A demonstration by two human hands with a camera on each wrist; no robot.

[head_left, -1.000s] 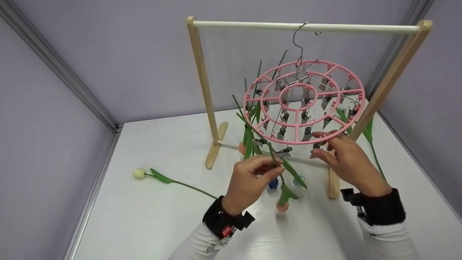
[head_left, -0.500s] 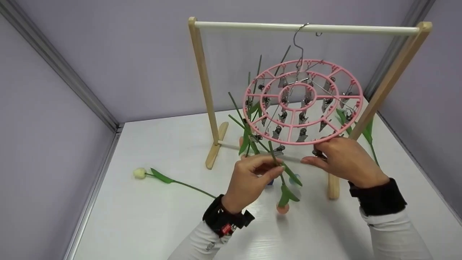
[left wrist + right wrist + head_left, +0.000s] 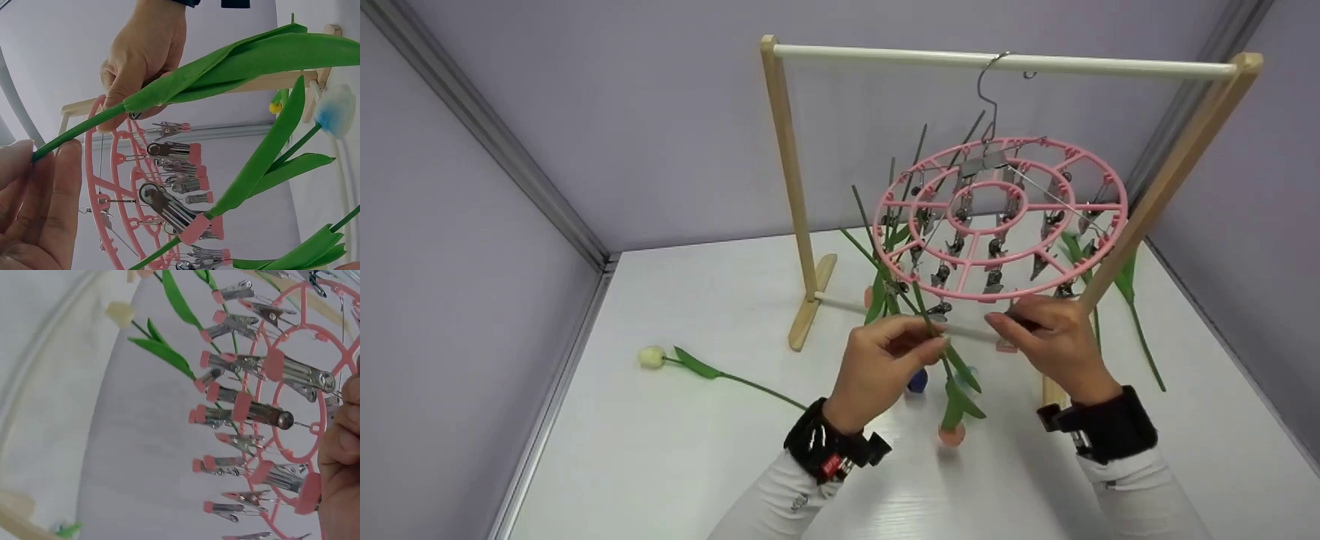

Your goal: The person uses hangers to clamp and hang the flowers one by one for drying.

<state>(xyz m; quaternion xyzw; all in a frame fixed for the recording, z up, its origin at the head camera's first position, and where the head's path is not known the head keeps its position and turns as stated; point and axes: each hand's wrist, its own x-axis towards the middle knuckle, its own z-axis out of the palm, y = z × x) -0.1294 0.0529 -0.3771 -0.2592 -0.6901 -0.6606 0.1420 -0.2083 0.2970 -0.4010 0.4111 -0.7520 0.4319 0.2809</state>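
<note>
Grip of the left hand (image 3: pixel 881 367) is pinched on the green stem of a peach tulip (image 3: pixel 952 405), thumb against fingers, just below the near rim of the pink round hanger (image 3: pixel 990 298). This tulip points head down, with its bare stem end up by that rim.

Grip of the right hand (image 3: pixel 1054 337) is closed on a metal clip (image 3: pixel 1006 346) under the hanger's near rim, to the right of the peach tulip; the fingers cover most of the clip, leaving its pink tip in sight.

More clips (image 3: pixel 264 413) dangle below the hanger. One holds a white-and-blue tulip (image 3: pixel 336 111) by the stem, and other tulips hang head down at the hanger's left side, their stems rising past its rim. A dark blue flower head (image 3: pixel 916 381) shows below the hanger.

Above the hanger, its wire hook (image 3: pixel 980 84) sits over the white rod (image 3: pixel 885 55) of a wooden rack (image 3: pixel 792 172).

Well left of the hanger, a cream tulip (image 3: pixel 697 366) lies on the white bench (image 3: pixel 660 465). To the hanger's right, beyond the rack's post, are leafy green stems (image 3: pixel 1125 285), their heads not clearly visible.
</note>
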